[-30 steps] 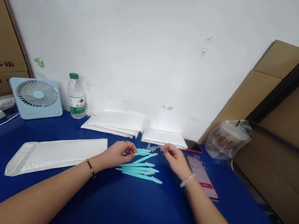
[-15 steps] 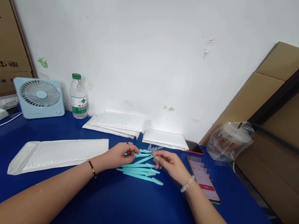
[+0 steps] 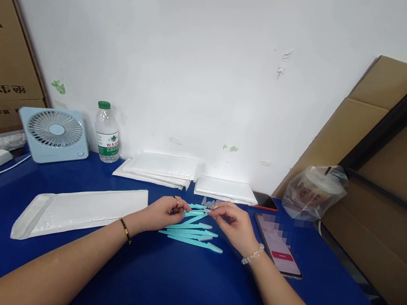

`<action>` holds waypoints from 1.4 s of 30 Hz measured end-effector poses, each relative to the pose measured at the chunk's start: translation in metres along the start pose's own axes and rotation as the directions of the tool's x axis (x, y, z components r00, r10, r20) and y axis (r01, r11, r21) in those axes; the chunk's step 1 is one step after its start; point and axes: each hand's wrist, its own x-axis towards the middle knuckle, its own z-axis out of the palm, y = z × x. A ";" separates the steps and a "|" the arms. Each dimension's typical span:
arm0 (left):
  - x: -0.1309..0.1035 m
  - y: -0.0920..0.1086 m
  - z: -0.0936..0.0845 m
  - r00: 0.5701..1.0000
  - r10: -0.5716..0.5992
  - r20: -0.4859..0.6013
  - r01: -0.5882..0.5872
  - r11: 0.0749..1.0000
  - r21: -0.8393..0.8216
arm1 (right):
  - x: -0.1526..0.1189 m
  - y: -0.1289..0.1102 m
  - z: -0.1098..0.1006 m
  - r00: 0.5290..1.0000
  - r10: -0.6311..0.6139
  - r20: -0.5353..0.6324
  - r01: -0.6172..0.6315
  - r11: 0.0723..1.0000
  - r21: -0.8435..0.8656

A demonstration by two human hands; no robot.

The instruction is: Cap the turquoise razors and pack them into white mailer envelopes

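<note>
Several turquoise eyebrow razors [image 3: 190, 231] lie loosely fanned on the blue table, their blade ends toward the right. At the far end of the fan, my left hand [image 3: 166, 213] is closed in a pinch on the handle of one razor. Across from it, the fingertips of my right hand [image 3: 235, 226] are pinched at that razor's blade end. Fingers partly cover this razor, so its exact outline is hard to see. A white padded envelope [image 3: 88, 210] lies flat to the left, beside my left wrist.
Stacked white envelopes [image 3: 162, 165] and a second pile of envelopes [image 3: 226, 190] lie by the wall. A phone [image 3: 281, 249] is right of my right hand, with another phone [image 3: 267, 202] behind. A bottle [image 3: 108, 134], a fan [image 3: 56, 135] and a bagged cup [image 3: 314, 192] stand farther out.
My right fingertips have shifted slightly and closed toward the razor's blade end. My left hand stays nearly where it was, and the loose razors have not moved.
</note>
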 end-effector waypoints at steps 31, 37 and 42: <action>0.000 0.011 -0.006 0.982 -0.102 0.160 0.144 0.950 -0.277 | -0.002 -0.008 0.001 0.999 -0.049 0.009 0.050 0.995 -0.088; 0.000 0.010 -0.005 0.982 -0.097 0.164 0.140 0.951 -0.277 | -0.002 -0.010 0.003 0.998 -0.057 0.037 0.060 0.995 -0.075; 0.001 0.008 -0.005 0.984 -0.078 0.159 0.120 0.955 -0.272 | -0.002 -0.011 0.005 0.993 -0.079 0.086 0.087 0.991 -0.099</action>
